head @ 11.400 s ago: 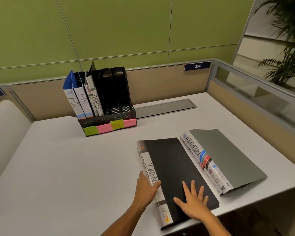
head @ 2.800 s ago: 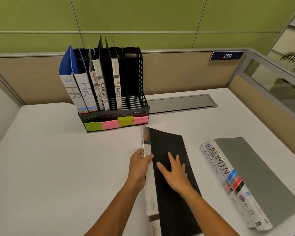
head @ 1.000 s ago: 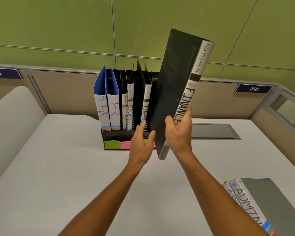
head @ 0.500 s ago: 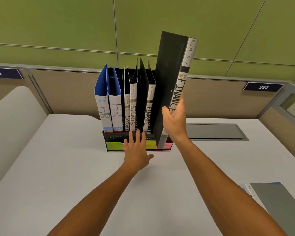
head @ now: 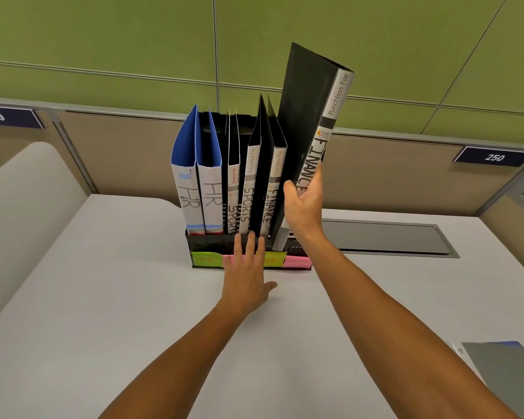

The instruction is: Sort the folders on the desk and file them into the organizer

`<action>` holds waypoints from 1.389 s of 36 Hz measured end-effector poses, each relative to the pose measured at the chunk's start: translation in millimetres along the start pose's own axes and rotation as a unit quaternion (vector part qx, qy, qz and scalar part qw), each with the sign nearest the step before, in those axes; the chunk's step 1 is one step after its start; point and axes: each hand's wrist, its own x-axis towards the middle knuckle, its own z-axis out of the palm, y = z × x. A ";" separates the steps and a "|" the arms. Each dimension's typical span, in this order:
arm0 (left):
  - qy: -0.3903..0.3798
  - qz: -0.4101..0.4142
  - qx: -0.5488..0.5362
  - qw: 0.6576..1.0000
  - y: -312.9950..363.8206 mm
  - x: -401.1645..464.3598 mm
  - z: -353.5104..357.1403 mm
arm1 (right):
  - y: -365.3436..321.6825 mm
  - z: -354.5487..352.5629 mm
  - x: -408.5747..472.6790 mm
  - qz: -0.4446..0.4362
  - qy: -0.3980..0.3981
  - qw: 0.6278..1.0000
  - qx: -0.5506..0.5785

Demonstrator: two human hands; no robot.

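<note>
A: From the head view, where is the folder [head: 307, 137]?

B: Upright, tilted a little right, with its lower corner at the organizer [head: 212, 246] front, just right of the FINANCE file [head: 270, 201] already standing there. Most of it is above the slot.

A: Who has it?

B: The right hand [head: 303, 210] grasps it low on the spine, thumb on the black cover, fingers around the labelled edge. The left hand [head: 248, 273] lies flat and released, fingertips against the organizer's front, seemingly bracing it.

A: How will it handle?

B: Thin, stiff, probably light, but tall, so it could sway above a low grip. The glossy cover may slide, so pinching across the spine looks right while guiding it down.

A: Anything left?

B: A grey folder [head: 508, 379] lies on the desk [head: 133, 297], bottom right.
</note>
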 end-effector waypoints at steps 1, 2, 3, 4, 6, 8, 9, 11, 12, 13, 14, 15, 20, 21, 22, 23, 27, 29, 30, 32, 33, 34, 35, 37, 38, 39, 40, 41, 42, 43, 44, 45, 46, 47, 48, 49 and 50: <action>0.000 0.000 0.002 1.000 0.0 0.0 0.5 | 1.2 3.1 2.3 -0.003 0.000 1.000 0.005; 0.000 0.000 0.002 1.000 -0.1 -0.2 1.0 | 2.0 5.9 4.4 -0.008 0.001 1.000 0.007; -0.002 0.000 0.002 1.000 -0.3 -0.4 1.6 | 2.3 8.5 6.3 -0.012 0.002 1.000 0.010; -0.004 -0.002 0.001 1.000 -0.4 -0.6 2.3 | 3.6 11.0 8.9 -0.014 0.004 1.000 0.010; -0.011 -0.006 -0.003 1.000 -0.2 -0.7 3.2 | 4.4 14.6 12.9 -0.014 0.005 1.000 0.007; -0.017 -0.010 -0.009 1.000 1.0 -0.4 2.6 | 6.2 16.6 15.3 -0.019 0.008 1.000 0.005; -0.019 -0.011 -0.010 1.000 1.6 -0.1 2.4 | 7.3 17.1 15.9 -0.020 0.010 1.000 0.007; -0.022 -0.012 -0.008 1.000 2.2 0.4 2.5 | 8.2 17.7 14.0 -0.013 0.008 1.000 0.015; -0.024 -0.013 -0.007 1.000 1.7 0.4 2.9 | 10.9 17.9 12.3 -0.007 0.004 1.000 0.015; -0.026 -0.013 -0.006 1.000 1.1 0.5 3.7 | 13.7 17.8 9.8 0.000 -0.002 1.000 0.012; -0.026 -0.012 -0.004 1.000 0.4 0.3 4.6 | 19.0 17.5 8.4 0.006 -0.007 1.000 0.001; -0.025 -0.011 -0.002 1.000 -0.2 0.2 5.1 | 24.7 16.7 7.1 0.010 -0.016 1.000 -0.009; -0.031 -0.010 0.004 0.999 0.7 -0.8 3.7 | 46.4 14.6 7.5 0.025 -0.067 0.997 -0.025; -0.032 -0.010 0.006 0.999 1.3 -0.6 3.1 | 48.0 13.6 7.2 0.025 -0.079 0.996 -0.032; -0.032 -0.011 0.007 0.999 1.8 -0.7 2.3 | 50.0 12.7 6.8 0.026 -0.092 0.995 -0.040; -0.033 -0.012 0.008 0.999 2.2 -0.6 1.9 | 50.9 11.1 5.4 0.026 -0.106 0.993 -0.049; -0.037 -0.014 0.006 0.999 2.8 -1.6 -0.6 | 55.5 5.2 -0.3 0.036 -0.157 0.984 -0.069; -0.042 -0.014 0.004 0.999 3.0 -2.4 -3.6 | 58.2 3.2 -4.3 0.044 -0.171 0.982 -0.073; -0.044 -0.014 0.003 0.999 3.5 -2.6 -6.0 | 59.4 2.4 -6.8 0.052 -0.175 0.980 -0.074; -0.051 -0.014 -0.003 0.999 5.4 -2.2 -11.3 | 60.4 1.1 -12.8 0.065 -0.177 0.979 -0.077; -0.056 -0.016 -0.009 0.998 6.6 -1.7 -14.6 | 60.4 0.4 -15.8 0.065 -0.176 0.979 -0.079; -0.062 -0.018 -0.017 0.998 7.7 -0.8 -18.4 | 59.4 0.0 -18.2 0.065 -0.174 0.979 -0.080; -0.067 -0.021 -0.027 0.997 8.5 0.5 -22.1 | 58.7 -0.4 -19.6 0.065 -0.173 0.980 -0.078; -0.080 -0.026 -0.043 0.996 9.8 2.5 -29.4 | 56.1 -1.6 -22.8 0.070 -0.178 0.979 -0.078; -0.083 -0.028 -0.048 0.995 10.4 2.5 -33.6 | 53.5 -2.4 -24.7 0.072 -0.177 0.978 -0.081; -0.085 -0.029 -0.053 0.995 11.0 2.4 -36.1 | 52.9 -2.9 -26.4 0.074 -0.178 0.978 -0.083; -0.086 -0.031 -0.056 0.994 11.7 2.0 -37.8 | 52.2 -3.6 -28.2 0.077 -0.179 0.977 -0.084; -0.084 -0.031 -0.056 0.994 12.3 0.5 -39.4 | 51.5 -4.9 -30.7 0.079 -0.177 0.977 -0.084; -0.083 -0.029 -0.056 0.995 12.9 -1.1 -40.6 | 51.5 -7.0 -33.5 0.082 -0.175 0.977 -0.088; -0.085 -0.027 -0.058 0.994 13.0 -2.8 -41.9 | 51.6 -9.1 -35.5 0.084 -0.175 0.977 -0.090; -0.090 -0.025 -0.063 0.994 13.0 -4.4 -43.4 | 49.2 -12.0 -38.3 0.086 -0.176 0.976 -0.090; -0.094 -0.024 -0.069 0.993 12.5 -5.7 -45.0 | 46.8 -14.9 -40.9 0.088 -0.179 0.976 -0.088; -0.095 -0.023 -0.076 0.992 11.8 -7.1 -47.1 | 43.8 -18.3 -43.7 0.090 -0.181 0.976 -0.086; -0.096 -0.022 -0.082 0.992 11.2 -8.8 -49.7 | 40.2 -21.9 -46.8 0.091 -0.182 0.975 -0.085; -0.096 -0.021 -0.088 0.991 11.0 -10.9 -52.4 | 36.4 -25.5 -49.6 0.091 -0.182 0.975 -0.084; -0.094 -0.020 -0.093 0.991 11.0 -13.1 -55.3 | 33.1 -28.7 -52.7 0.091 -0.181 0.976 -0.083; -0.092 -0.020 -0.097 0.991 11.2 -15.2 -58.2 | 30.1 -31.9 -56.1 0.094 -0.181 0.975 -0.085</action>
